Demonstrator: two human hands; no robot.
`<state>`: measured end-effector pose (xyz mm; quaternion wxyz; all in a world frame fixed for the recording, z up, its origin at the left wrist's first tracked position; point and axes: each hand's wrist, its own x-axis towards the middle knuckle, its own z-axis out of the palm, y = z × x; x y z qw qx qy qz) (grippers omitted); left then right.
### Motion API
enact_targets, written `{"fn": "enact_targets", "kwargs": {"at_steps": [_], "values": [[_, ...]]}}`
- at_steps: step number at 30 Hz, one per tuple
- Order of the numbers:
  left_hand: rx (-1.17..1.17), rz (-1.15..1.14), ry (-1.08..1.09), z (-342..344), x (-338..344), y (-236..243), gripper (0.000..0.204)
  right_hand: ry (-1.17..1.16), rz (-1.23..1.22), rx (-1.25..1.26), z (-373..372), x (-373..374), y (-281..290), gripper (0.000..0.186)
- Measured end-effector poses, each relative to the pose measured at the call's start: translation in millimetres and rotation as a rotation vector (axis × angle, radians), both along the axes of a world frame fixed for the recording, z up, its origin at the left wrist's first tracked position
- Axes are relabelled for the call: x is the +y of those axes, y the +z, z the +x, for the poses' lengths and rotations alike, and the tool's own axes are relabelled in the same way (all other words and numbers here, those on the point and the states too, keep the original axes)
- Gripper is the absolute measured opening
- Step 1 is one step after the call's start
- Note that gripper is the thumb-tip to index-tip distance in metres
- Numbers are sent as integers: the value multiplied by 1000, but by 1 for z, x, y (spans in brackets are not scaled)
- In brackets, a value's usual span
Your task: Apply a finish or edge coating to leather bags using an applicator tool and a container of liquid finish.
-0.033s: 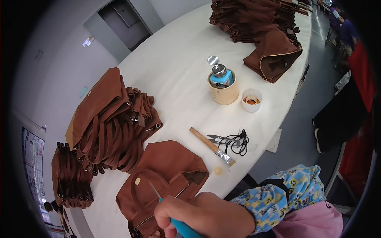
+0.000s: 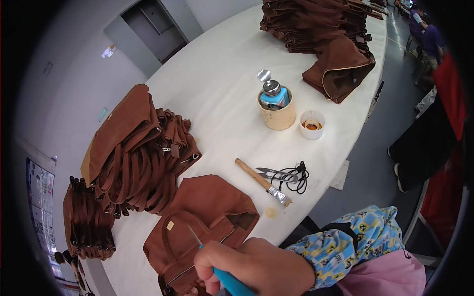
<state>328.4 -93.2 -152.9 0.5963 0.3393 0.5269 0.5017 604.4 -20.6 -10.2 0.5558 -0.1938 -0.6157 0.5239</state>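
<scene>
My right hand (image 2: pixel 256 264) is closed around the teal handle of an awl (image 2: pixel 231 282). Its thin metal spike points up and left over a brown handbag (image 2: pixel 217 195), close to the strap. The bag lies at the table's near edge, with a gold zipper along its opening and a small pale tag (image 2: pixel 170 226) beside the strap. At the lower edge of the picture, a little of my left hand (image 2: pixel 191 292) shows against the bag; most of it is hidden.
A wooden-handled brush (image 2: pixel 259 178), thread snips (image 2: pixel 276 174) and black cord (image 2: pixel 302 180) lie right of the bag. Beyond stand a holder (image 2: pixel 279 120) with a blue pump bottle (image 2: pixel 275 98) and a white cup (image 2: pixel 312 132). Brown bags pile up left (image 2: pixel 133 167) and far right (image 2: pixel 316 24).
The view has shifted very slightly. My right hand and the awl sit almost where they were, over the same bag.
</scene>
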Motion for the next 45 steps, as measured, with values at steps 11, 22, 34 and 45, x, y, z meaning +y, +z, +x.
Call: {"fn": "enact_targets", "kwargs": {"at_steps": [11,22,34,45], "values": [[5,42,-55,9,11,1,38,95,-67,-97,-10,11,-16,30],[-22,15,78,-8,-23,14,33,395,51,-194,-60,25,-27,26],[85,241,-216,-26,-19,5,19,502,-460,-477,-116,30,-43,20],[133,276,-203,-25,-22,3,11,459,-518,-555,-120,25,-59,15]]}}
